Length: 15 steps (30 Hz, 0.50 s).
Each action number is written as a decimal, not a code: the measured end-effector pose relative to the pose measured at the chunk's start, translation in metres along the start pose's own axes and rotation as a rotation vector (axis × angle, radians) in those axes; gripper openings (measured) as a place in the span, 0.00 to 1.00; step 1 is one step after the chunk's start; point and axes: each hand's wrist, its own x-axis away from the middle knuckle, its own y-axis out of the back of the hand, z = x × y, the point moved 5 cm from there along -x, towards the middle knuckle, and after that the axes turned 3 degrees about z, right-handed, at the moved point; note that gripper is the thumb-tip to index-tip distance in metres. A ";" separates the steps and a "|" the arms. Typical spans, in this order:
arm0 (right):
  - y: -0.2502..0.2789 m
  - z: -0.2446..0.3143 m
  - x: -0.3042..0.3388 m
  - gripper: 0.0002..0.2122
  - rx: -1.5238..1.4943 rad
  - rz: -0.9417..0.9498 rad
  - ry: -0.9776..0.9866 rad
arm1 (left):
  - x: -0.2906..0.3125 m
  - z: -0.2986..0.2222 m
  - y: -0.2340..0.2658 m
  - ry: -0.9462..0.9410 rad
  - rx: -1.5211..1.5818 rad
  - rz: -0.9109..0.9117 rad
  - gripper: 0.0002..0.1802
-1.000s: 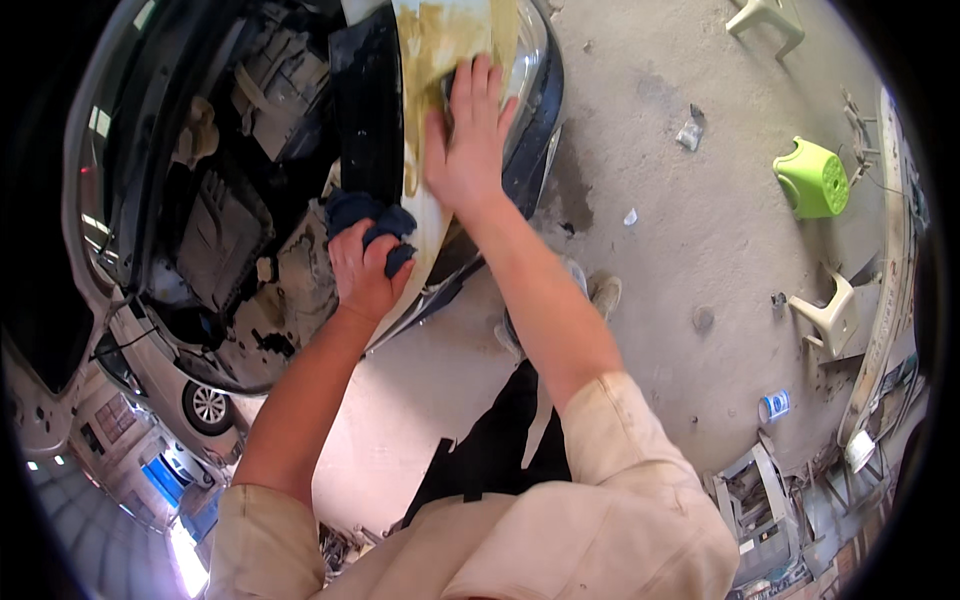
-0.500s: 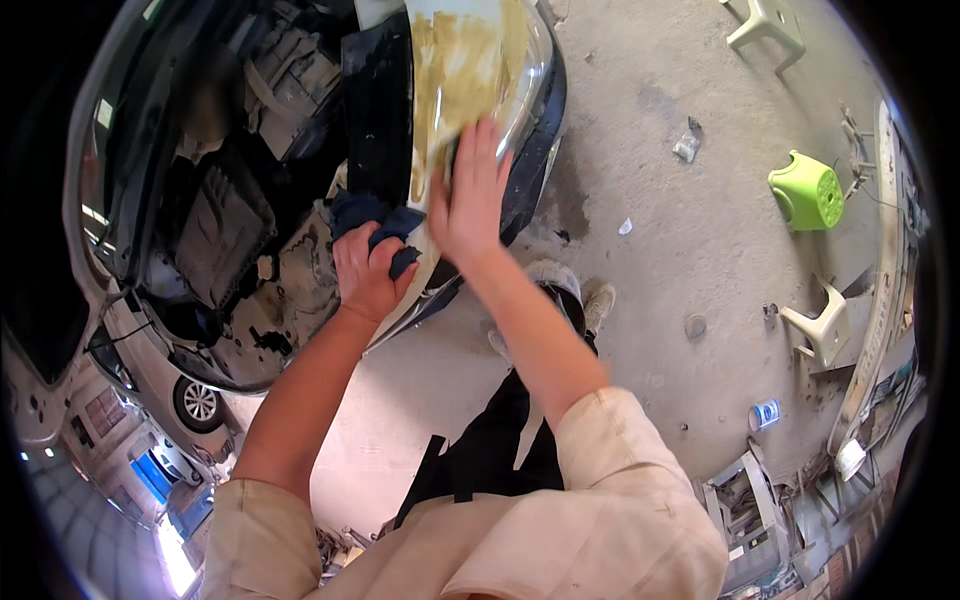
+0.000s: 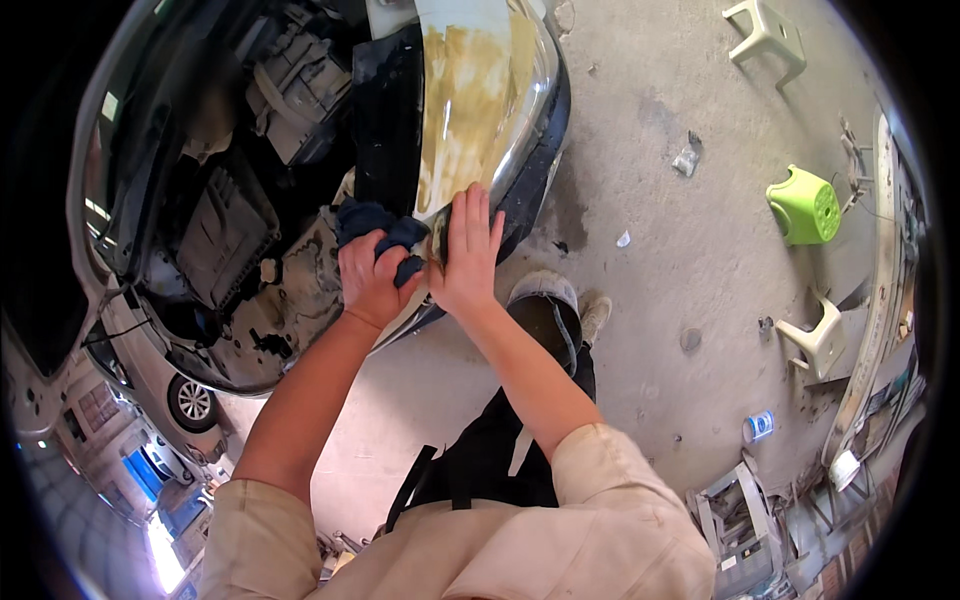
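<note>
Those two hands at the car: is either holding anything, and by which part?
The left hand grips a dark blue cloth by its bunched near end. The right hand covers something dark; whether it is gripped cannot be told.

You've got soft, pale light washing over the patched panel (image 3: 470,110), and look, a sharp glint rides the glossy curved rim (image 3: 532,130) on its right! Left of the panel, your view of the car's open bay (image 3: 290,200) sinks into near-black, one area smeared and blurry. Far below and left of the panel, a bright opening (image 3: 165,552) blows out violet-white. Right of the panel, the concrete floor (image 3: 660,290) looks evenly lit; farther right, a long rail (image 3: 868,350) bows with your fisheye, and black swallows the corners.
</note>
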 end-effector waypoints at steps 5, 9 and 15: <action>0.020 -0.012 -0.074 0.36 0.022 -0.126 -0.017 | -0.007 0.001 0.001 0.001 -0.017 0.021 0.24; 0.010 -0.008 -0.024 0.36 0.015 -0.070 0.018 | 0.001 0.002 0.000 0.007 -0.010 0.019 0.25; 0.009 -0.017 -0.038 0.35 0.050 -0.120 0.013 | -0.001 -0.003 0.004 -0.005 0.000 0.001 0.25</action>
